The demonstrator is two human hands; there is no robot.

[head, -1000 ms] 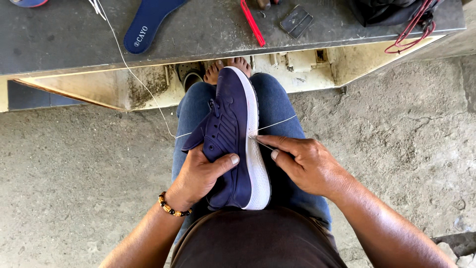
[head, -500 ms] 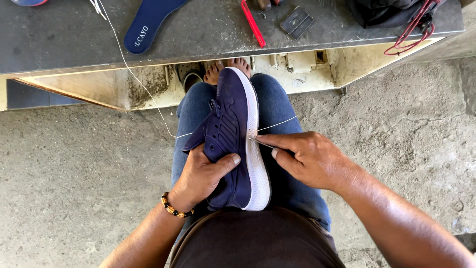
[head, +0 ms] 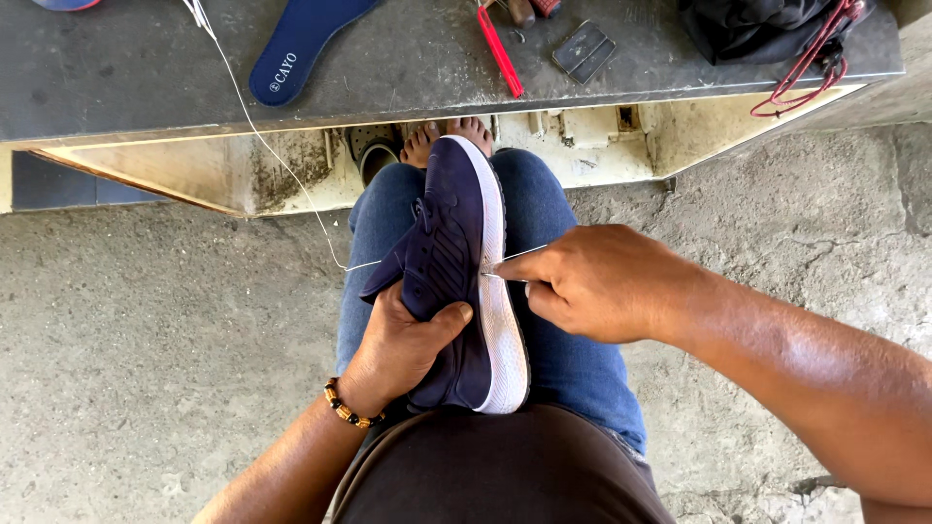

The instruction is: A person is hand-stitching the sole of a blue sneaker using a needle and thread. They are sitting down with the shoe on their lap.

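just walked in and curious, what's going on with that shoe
A seated person holds a dark blue shoe with a white sole on their lap. The left hand grips its upper from the side, while the right hand pinches something thin at the seam where upper meets sole; it is too small to make out. A white thread runs from the shoe up to the bench, where a blue insole and a red-handled tool lie.
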